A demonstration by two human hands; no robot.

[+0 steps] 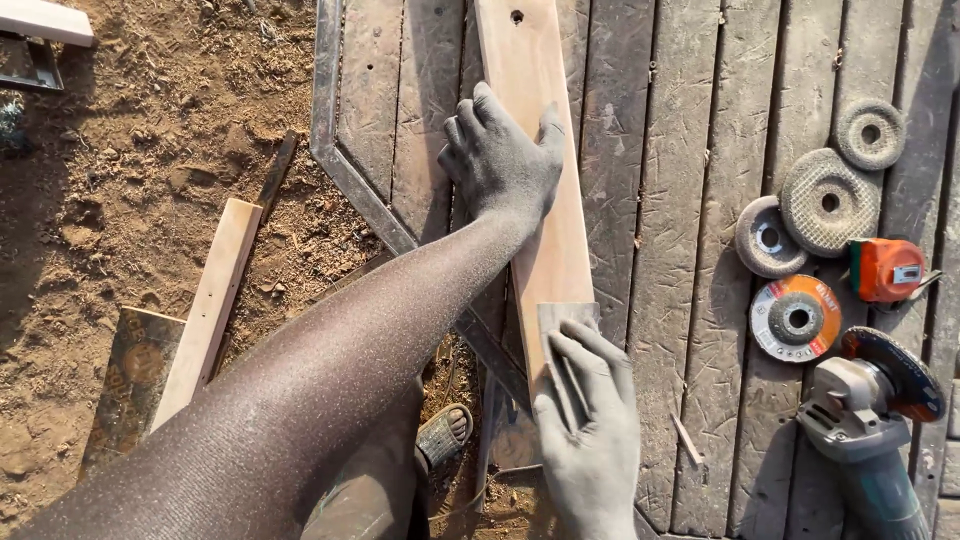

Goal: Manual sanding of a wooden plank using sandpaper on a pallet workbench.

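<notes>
Nearest, at bottom centre: right hand (590, 420), dusty grey, fingers flat and spread, pressing a small grey sheet of sandpaper (565, 318) onto the near end of a pale wooden board (535, 160). Not clenched; sheet pinned under the palm and fingers, only its far edge showing. Wrist cut off by the lower frame edge.

No real containers anywhere in view, nothing lying inside anything.

Just left of the right hand, lower down: a sandalled foot (445, 435) on the sandy ground (130, 150), partly hidden under the forearm. To the right, near the bottom corner: an angle grinder (865, 420), its body cut off by the frame edge.

Farther out: the board resting on a weathered plank tabletop (690, 180), long axis running away from the viewer, nearly straight, leaning slightly left at the far end. Far end cut off by the top edge, one small hole visible there.

On the board's middle part: left hand (503, 155), also dusty, laid flat, fingers open, holding the board down without gripping around it.

At right, farther: four grinding discs (828, 202) lying together, an orange tape measure (886, 268) just beside them.

At left on the ground: a loose wooden strip (212, 300), and an object at the top left corner, too cut off to identify.
</notes>
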